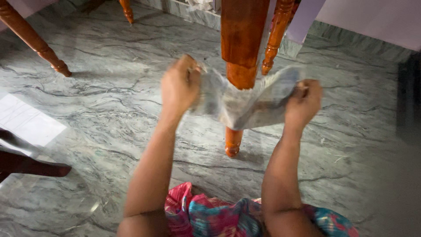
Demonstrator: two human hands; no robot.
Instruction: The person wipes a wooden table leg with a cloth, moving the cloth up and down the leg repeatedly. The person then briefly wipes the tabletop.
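Note:
My left hand (180,85) and my right hand (303,102) each grip one end of a crumpled grey-white cloth (245,103), stretched between them. The cloth hangs in front of a turned orange-brown wooden table leg (242,48), whose foot (232,142) stands on the floor below the cloth. Both fists are closed on the fabric. The picture is blurred around the hands.
The floor (109,101) is grey veined marble. Other wooden legs stand at the far left (35,41) and behind the main leg (274,37). A dark wooden piece (30,166) lies at the left. Pink and blue patterned clothing (210,217) shows at the bottom. A pale wall (372,19) rises at the back right.

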